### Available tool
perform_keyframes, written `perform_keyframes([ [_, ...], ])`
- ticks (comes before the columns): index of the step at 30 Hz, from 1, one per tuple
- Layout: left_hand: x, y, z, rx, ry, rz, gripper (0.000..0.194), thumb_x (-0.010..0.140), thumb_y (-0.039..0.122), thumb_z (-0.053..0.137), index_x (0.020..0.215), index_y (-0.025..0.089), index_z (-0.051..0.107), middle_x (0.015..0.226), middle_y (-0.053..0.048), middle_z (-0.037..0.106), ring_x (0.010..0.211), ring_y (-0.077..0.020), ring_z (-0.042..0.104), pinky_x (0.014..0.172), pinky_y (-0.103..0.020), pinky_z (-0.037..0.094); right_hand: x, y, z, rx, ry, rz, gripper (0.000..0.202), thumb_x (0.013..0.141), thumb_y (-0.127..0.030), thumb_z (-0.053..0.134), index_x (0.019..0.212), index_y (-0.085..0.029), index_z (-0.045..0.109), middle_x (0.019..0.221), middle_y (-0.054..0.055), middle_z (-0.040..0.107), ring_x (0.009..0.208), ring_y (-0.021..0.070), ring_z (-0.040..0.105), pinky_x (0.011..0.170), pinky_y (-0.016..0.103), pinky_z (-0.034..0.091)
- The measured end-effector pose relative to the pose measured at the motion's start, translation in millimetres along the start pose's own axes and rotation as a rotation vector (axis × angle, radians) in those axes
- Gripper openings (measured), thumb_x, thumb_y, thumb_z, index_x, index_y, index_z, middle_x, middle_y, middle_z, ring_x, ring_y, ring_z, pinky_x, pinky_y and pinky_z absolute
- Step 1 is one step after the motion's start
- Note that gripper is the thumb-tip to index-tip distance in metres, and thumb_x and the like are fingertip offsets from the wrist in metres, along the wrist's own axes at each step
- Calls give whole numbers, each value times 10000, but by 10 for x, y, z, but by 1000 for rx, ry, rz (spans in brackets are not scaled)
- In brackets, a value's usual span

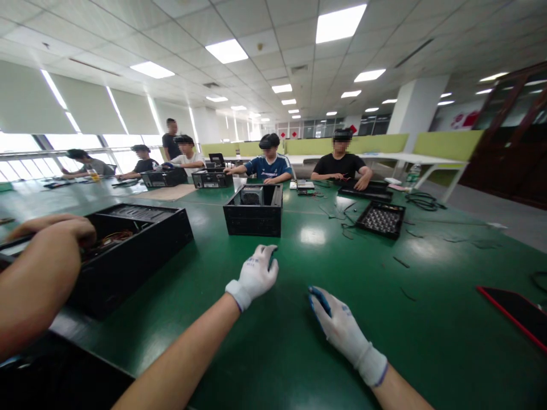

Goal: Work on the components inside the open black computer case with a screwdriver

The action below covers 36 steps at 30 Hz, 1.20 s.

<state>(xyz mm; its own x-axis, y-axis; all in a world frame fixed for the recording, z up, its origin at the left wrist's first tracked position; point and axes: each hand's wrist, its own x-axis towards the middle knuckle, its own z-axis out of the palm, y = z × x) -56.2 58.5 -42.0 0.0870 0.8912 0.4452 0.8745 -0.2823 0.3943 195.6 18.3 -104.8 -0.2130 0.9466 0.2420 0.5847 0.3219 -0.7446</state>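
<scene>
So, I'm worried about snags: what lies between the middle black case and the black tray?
Some thin, dark strands lie loose on the green tabletop there, as the head view shows.

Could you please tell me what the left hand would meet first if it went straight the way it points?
The left hand would probably meet the near side of the open-topped black case, though depth is hard to judge.
</scene>
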Motion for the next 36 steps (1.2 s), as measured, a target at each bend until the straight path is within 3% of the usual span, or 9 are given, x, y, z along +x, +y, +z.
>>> perform_keyframes([
  [5, 924, -349, -206, 175, -24, -110, 597, 985, 290, 533, 1561, 180, 419, 1625, -158, 393, 1332, -318, 596, 1113, -393, 471, -13, 12, -7, -21, -44, 30, 703, 991, -636, 405, 1382, -112, 665, 1367, 189, 696, 1292, 319, 647, 1148, 474, 485],
  [10, 1646, -687, -202, 294, -133, -204, 722, 956, 316, 591, 1616, 151, 349, 1730, -185, 226, 1413, -390, 523, 1141, -449, 449, -14, 10, 3, -38, -83, 73, 770, 985, -681, 370, 1419, -105, 641, 1398, 188, 676, 1317, 325, 627, 1167, 474, 467],
  [12, 1815, -786, -157, 328, -169, -222, 710, 952, 325, 632, 1598, 164, 386, 1718, -190, 258, 1422, -379, 511, 1144, -456, 449, -12, 9, 5, -48, -99, 89, 786, 981, -696, 350, 1426, -115, 636, 1409, 179, 669, 1324, 325, 620, 1173, 476, 459],
  [17, 2075, -925, -80, 413, -182, -207, 466, 1001, 393, 664, 1410, 191, 573, 1455, -132, 571, 1244, -298, 616, 1022, -537, 549, -17, 1, 10, -48, -127, 108, 773, 991, -701, 324, 1439, -150, 629, 1412, 164, 670, 1322, 315, 618, 1159, 463, 469],
  [21, 2211, -920, -128, 475, -205, -196, 398, 1004, 381, 667, 1343, 181, 612, 1351, -114, 628, 1145, -263, 659, 950, -483, 590, -22, -44, 4, -24, -131, 102, 743, 1007, -665, 344, 1438, -127, 622, 1418, 171, 662, 1333, 308, 605, 1166, 461, 453],
  [25, 2147, -799, -234, 516, -243, -158, 390, 1004, 382, 666, 1333, 178, 617, 1337, -112, 636, 1132, -259, 664, 941, -477, 594, -23, -75, -2, -3, -110, 68, 702, 1025, -612, 356, 1417, -98, 630, 1392, 181, 674, 1307, 295, 621, 1161, 446, 452],
  [28, 1888, -635, -342, 530, -252, -91, 396, 1010, 385, 656, 1346, 180, 613, 1348, -116, 635, 1148, -264, 660, 962, -486, 584, -20, -59, 11, 6, -71, 41, 682, 1027, -594, 374, 1394, -86, 644, 1371, 187, 687, 1290, 292, 635, 1159, 439, 458],
  [32, 1272, -313, -528, 541, -238, 12, 413, 1022, 295, 554, 1405, 151, 601, 1357, -138, 652, 1200, -280, 665, 1040, -405, 536, -1, 2, 37, 17, 7, -3, 618, 1027, -568, 418, 1350, -109, 678, 1324, 172, 722, 1248, 283, 674, 1125, 433, 506],
  [36, 460, 85, -732, 534, -228, 103, 434, 1045, 355, 472, 1417, 170, 598, 1346, -115, 661, 1180, -287, 677, 984, -389, 548, 33, 72, -6, 41, 214, -98, 502, 1020, -504, 458, 1214, -138, 741, 1216, 174, 770, 1144, 289, 733, 1061, 441, 561],
])
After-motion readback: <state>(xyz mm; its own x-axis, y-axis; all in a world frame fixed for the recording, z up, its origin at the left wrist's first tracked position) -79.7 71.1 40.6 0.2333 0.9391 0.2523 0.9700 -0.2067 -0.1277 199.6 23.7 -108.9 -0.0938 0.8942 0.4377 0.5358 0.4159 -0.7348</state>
